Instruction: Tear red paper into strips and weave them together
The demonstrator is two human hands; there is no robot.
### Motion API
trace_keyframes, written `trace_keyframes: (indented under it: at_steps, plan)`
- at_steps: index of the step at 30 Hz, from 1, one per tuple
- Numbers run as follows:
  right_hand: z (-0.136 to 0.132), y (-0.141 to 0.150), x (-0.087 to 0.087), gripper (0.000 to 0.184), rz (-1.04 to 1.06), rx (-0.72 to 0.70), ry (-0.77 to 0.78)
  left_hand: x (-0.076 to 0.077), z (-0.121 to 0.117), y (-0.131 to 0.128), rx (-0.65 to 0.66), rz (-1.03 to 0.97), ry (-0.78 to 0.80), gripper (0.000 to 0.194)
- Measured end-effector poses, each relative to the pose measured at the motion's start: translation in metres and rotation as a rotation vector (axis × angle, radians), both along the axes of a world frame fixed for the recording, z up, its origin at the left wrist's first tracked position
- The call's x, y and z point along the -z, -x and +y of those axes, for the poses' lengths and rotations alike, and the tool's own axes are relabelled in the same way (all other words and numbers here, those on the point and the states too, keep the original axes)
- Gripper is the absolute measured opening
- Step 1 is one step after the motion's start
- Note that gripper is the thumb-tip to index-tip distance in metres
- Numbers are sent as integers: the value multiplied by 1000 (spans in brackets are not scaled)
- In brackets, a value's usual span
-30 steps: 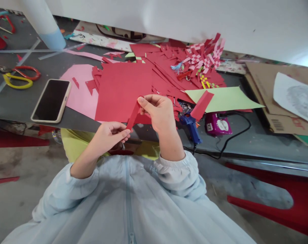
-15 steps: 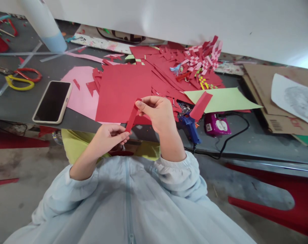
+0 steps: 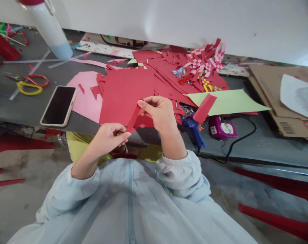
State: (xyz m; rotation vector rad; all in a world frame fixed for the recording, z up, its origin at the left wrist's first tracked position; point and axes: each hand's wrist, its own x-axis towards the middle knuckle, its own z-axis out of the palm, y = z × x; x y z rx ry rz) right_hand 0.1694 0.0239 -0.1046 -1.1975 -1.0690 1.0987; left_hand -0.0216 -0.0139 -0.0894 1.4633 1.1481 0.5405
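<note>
A narrow red paper strip (image 3: 133,117) stretches at a slant between my two hands, above the front edge of the table. My left hand (image 3: 110,137) pinches its lower end between thumb and fingers. At the upper end, my right hand (image 3: 157,112) grips the strip the same way. Behind them lies a large red paper sheet (image 3: 127,91), partly covering a pink sheet (image 3: 86,98). To the right of my right hand rests a blue glue gun (image 3: 194,130), with a folded red paper piece (image 3: 205,107) against its upper end.
Left are a phone (image 3: 59,105), scissors (image 3: 29,87) and a white-and-blue bottle (image 3: 51,34). Woven paper strips (image 3: 204,59) and red scraps pile up behind. A pale green sheet (image 3: 227,101), a purple box (image 3: 222,128) with a black cord, and cardboard (image 3: 268,98) occupy the right.
The view has shifted slightly, so the table items appear a little lower and farther right. Both hands keep their hold on the red strip, with almost no change in pose.
</note>
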Motion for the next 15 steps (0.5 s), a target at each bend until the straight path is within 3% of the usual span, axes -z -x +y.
trace_keyframes:
  at_steps: [5, 8, 11, 15]
  plan:
    - [15, -2, 1, 37, 61, -3, -21, -5, 14, 3, 11, 65, -134, 26]
    - [28, -4, 8, 42, 71, 20, -36, -8, 31, 9, -22, 238, -280, 26]
    - [36, -5, 18, 46, -40, 44, -44, -19, 56, 18, -73, 458, -429, 22]
    - [36, -3, 26, 38, -387, 101, -37, -36, 98, 30, -173, 560, -440, 28]
